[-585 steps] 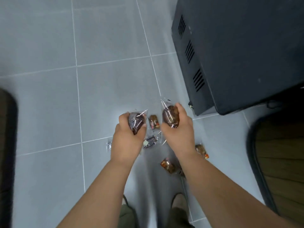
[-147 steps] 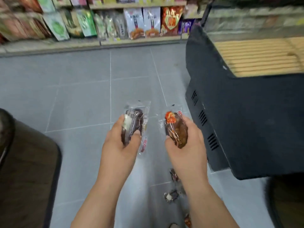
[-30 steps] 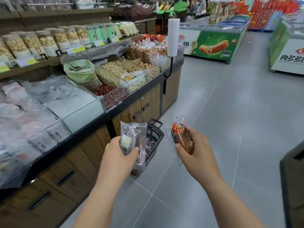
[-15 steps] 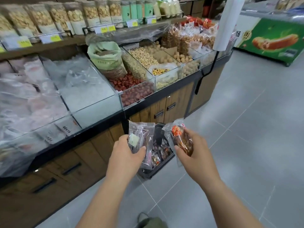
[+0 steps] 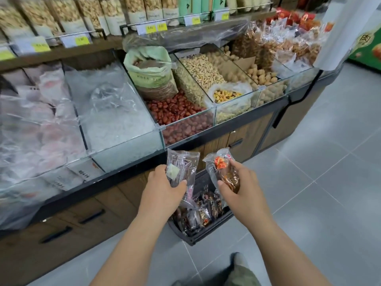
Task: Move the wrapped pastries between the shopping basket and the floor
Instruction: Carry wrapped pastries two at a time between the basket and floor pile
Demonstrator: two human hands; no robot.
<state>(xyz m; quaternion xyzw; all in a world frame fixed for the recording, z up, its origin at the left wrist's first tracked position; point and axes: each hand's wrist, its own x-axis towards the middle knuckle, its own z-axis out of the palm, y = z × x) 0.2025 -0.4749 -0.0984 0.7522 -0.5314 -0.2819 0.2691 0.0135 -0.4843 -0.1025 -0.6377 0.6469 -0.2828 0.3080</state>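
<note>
Basket (image 5: 203, 237) nearer, seemingly under each hand's (image 5: 162, 193) pastry (image 5: 181, 168).

Both wrapped pastries (image 5: 182, 168) (image 5: 225, 172) sit in clear, glossy, crinkled plastic film, as do those in the dark matt plastic basket (image 5: 201, 237). The floor (image 5: 321, 182) is smooth grey tile with a dull sheen. The bins (image 5: 185, 131) look like clear glass above wood-grain cabinet fronts (image 5: 115, 205)

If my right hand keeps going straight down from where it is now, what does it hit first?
Most likely the wrapped pastries piled in the black shopping basket below your right hand; depth is hard to judge.
</note>
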